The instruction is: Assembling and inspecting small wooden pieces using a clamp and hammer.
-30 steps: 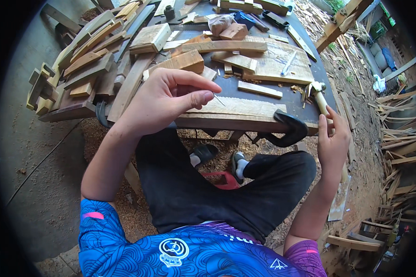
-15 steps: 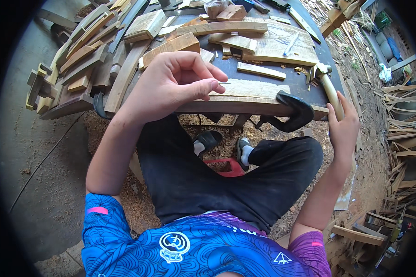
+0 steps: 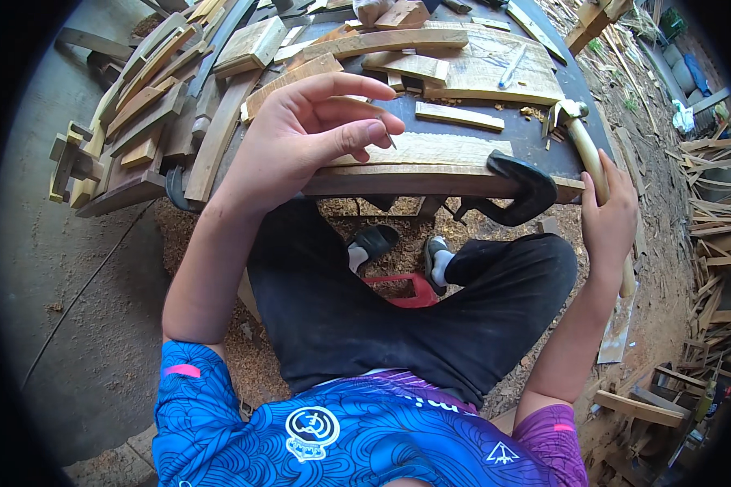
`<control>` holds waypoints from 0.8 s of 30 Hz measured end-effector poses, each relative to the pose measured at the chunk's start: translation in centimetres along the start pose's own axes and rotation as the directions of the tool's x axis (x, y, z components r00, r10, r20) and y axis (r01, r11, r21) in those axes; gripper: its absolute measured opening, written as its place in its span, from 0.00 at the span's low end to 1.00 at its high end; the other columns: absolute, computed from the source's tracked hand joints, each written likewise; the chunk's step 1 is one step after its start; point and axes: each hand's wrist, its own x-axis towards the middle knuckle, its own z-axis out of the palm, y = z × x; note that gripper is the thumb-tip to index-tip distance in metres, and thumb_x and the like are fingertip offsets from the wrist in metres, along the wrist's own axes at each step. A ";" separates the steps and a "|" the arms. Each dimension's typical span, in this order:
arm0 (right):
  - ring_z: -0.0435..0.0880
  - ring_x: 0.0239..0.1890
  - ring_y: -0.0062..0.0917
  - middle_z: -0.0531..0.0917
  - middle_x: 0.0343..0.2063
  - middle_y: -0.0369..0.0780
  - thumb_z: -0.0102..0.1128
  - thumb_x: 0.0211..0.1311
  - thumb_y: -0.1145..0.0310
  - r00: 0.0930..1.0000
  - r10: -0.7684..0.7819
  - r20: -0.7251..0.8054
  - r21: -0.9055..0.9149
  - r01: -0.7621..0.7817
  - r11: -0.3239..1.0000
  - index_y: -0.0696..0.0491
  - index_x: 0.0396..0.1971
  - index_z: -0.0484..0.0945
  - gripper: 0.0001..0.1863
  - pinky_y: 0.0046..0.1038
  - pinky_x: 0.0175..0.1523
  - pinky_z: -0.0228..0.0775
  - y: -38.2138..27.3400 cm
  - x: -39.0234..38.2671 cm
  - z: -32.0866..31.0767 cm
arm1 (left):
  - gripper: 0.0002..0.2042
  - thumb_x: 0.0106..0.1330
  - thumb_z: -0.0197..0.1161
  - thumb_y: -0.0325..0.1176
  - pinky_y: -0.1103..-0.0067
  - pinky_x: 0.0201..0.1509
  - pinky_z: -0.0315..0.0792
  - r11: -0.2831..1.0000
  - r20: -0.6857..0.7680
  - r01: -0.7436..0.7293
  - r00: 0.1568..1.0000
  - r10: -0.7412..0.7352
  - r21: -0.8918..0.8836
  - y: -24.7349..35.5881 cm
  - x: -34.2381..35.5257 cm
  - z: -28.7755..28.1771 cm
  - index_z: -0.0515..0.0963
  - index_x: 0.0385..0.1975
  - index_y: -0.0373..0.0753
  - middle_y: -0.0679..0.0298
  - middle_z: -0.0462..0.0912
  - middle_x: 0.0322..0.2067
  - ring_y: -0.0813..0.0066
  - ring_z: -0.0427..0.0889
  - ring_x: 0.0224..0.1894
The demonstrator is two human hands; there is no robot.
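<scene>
My left hand (image 3: pixel 304 134) is above the pale board (image 3: pixel 455 148) at the bench's front, pinching a thin metal nail (image 3: pixel 388 134) between thumb and fingertips, with the nail's lower end angled down. My right hand (image 3: pixel 607 213) grips the pale wooden handle of a hammer (image 3: pixel 570 114) at the bench's right edge; the metal head rests at or just above the top, and the handle runs down past my hand. A black C-clamp (image 3: pixel 526 191) sits on the front edge, right of my left hand, with another partly visible clamp (image 3: pixel 177 189) farther left.
Stacked offcuts (image 3: pixel 150 114), a wood block (image 3: pixel 248 49), a wide board (image 3: pixel 479 69) with a pen-like tool (image 3: pixel 512 66) and a short strip (image 3: pixel 459 115) cover the dark bench (image 3: pixel 589 138). A post (image 3: pixel 593 28) stands behind at right, near scrap piles (image 3: pixel 711 203). My legs and a red stool (image 3: pixel 406 292) are below.
The bench appears higher in the picture. The nail in my left fingers has changed angle, now tilting downward after lying flatter. My right hand and hammer appear slightly farther right and up.
</scene>
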 end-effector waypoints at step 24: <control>0.78 0.34 0.16 0.84 0.43 0.45 0.54 0.79 0.70 0.987 0.156 -0.026 0.987 0.001 0.159 0.59 0.68 0.71 0.22 0.18 0.29 0.74 -3.5 -2.4 -6.7 | 0.23 0.66 0.72 0.24 0.79 0.48 0.82 0.770 -0.064 -0.289 0.918 0.392 0.569 -1.3 0.3 3.8 0.80 0.62 0.41 0.61 0.93 0.35 0.80 0.91 0.39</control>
